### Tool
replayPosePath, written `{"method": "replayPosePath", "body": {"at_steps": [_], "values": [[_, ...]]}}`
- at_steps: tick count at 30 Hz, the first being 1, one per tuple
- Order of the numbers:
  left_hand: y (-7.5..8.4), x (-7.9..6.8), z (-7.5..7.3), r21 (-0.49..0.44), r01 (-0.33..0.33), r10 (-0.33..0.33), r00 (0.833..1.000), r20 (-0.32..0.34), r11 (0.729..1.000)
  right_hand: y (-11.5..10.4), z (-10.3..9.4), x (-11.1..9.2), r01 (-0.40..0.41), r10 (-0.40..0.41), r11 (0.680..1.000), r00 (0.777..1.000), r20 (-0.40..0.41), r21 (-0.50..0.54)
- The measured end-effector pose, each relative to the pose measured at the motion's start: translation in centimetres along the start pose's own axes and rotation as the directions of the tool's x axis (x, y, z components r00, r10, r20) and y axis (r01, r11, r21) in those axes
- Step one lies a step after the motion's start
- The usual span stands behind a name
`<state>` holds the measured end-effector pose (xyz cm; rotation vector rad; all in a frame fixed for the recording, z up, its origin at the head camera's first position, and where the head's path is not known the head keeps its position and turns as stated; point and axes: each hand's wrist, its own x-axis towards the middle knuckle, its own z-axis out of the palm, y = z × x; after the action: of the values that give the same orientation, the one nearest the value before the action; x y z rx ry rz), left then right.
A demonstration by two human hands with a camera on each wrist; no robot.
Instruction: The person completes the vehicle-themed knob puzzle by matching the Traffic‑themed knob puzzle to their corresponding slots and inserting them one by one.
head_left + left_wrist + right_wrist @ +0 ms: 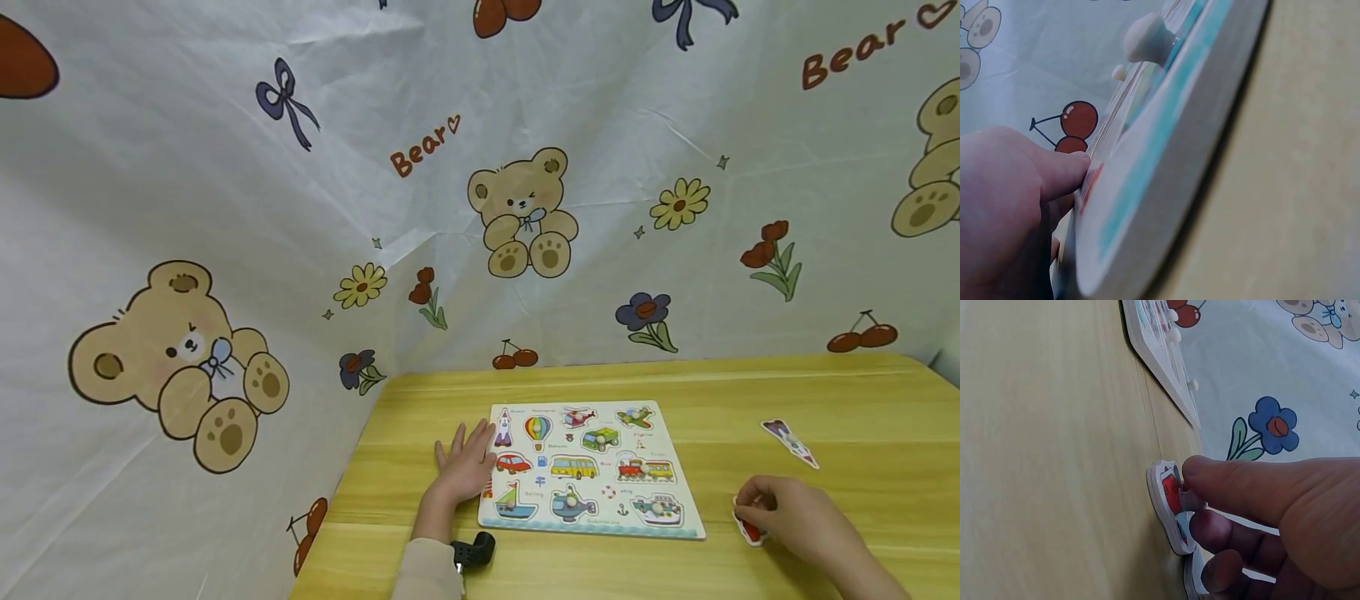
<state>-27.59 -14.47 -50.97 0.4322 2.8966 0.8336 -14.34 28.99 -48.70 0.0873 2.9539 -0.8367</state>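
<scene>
A wooden knob puzzle board (611, 533) with pictures of vehicles lies flat on the table. My left hand (467, 468) rests at the board's left edge, its fingers spread; in the left wrist view the thumb (1066, 175) touches the board's edge. To the right of the board, my right hand (795, 517) pinches a red puzzle piece (750, 533) by its knob. In the right wrist view the red and blue picture on this puzzle piece (1171, 494) shows, close to the tabletop. Part of its face is hidden by the fingers.
A rocket puzzle piece (790, 442) lies beyond my right hand. The yellow wood-grain table (600, 575) meets a white cloth backdrop (585, 317) printed with bears and flowers. A black device (474, 550) sits by my left wrist.
</scene>
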Motion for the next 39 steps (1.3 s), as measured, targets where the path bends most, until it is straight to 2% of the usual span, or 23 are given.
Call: {"method": "replayPosePath", "body": {"at_steps": [14, 29, 36, 39], "values": [[0.04, 0.11, 0.02, 0.029, -0.008, 0.009, 1.0, -0.012, 1.0, 0.09, 0.12, 0.16, -0.021, 0.02, 1.0, 1.0, 0.021, 0.022], [-0.04, -0.01, 0.17, 0.028, -0.002, 0.002, 1.0, -0.017, 1.0, 0.19, 0.29, 0.26, 0.042, -0.049, 0.997, 0.992, -0.118, -0.058], [0.02, -0.06, 0.12, 0.019, -0.007, 0.007, 1.0, -0.02, 1.0, 0.0, 0.06, 0.55, 0.032, -0.037, 0.998, 0.994, -0.102, -0.05], [-0.03, -0.08, 0.11, 0.027, -0.003, 0.004, 1.0, -0.02, 1.0, -0.25, 0.03, 0.48, 0.03, -0.035, 0.998, 0.992, -0.119, -0.05]]}}
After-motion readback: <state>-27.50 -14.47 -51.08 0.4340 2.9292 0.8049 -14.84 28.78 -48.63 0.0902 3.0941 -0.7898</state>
